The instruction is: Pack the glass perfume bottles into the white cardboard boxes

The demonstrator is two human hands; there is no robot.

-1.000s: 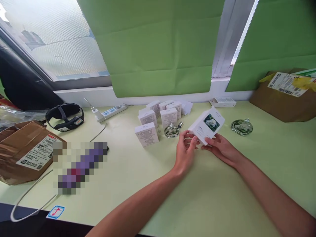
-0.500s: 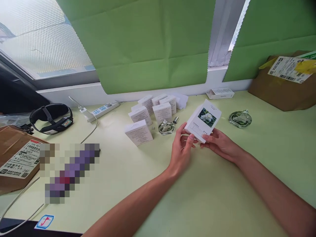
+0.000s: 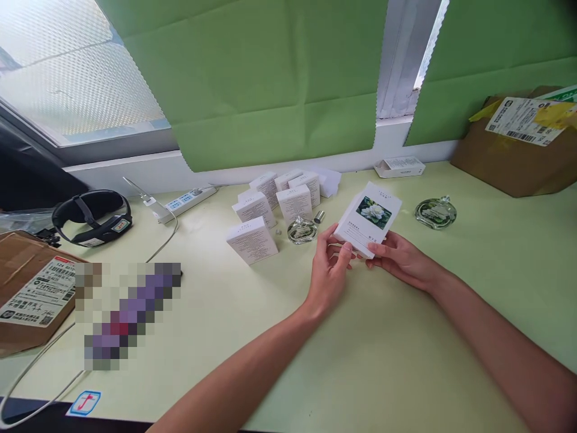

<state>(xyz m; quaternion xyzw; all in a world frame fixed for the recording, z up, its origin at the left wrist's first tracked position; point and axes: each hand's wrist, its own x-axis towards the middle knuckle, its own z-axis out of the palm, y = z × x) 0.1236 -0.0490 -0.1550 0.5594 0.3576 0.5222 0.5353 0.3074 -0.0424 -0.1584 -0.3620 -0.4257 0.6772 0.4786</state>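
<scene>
Both hands hold a white perfume box [image 3: 356, 231] with a white flower picture on its face, tilted above the table. My left hand [image 3: 329, 264] grips its left lower corner, thumb in front. My right hand [image 3: 401, 258] pinches the lower right edge, its other fingers partly hidden behind. Just left of the box a clear glass perfume bottle [image 3: 302, 230] stands near a silver cap [image 3: 319, 217] and a tiny clear piece [image 3: 278, 232]. Another glass bottle [image 3: 435, 213] rests to the right. Several white boxes [image 3: 253, 242] stand in a group on the left.
An opened white carton [image 3: 399, 167] lies by the wall. A brown cardboard box [image 3: 514, 156] is at the back right, another [image 3: 31, 300] at the left. A power strip [image 3: 187, 203], a black headband device [image 3: 92, 218] and a pixelated purple object [image 3: 135, 313] are on the left side.
The view has shifted slightly. Both hands keep their hold on the perfume box, which stays at nearly the same place and tilt.
</scene>
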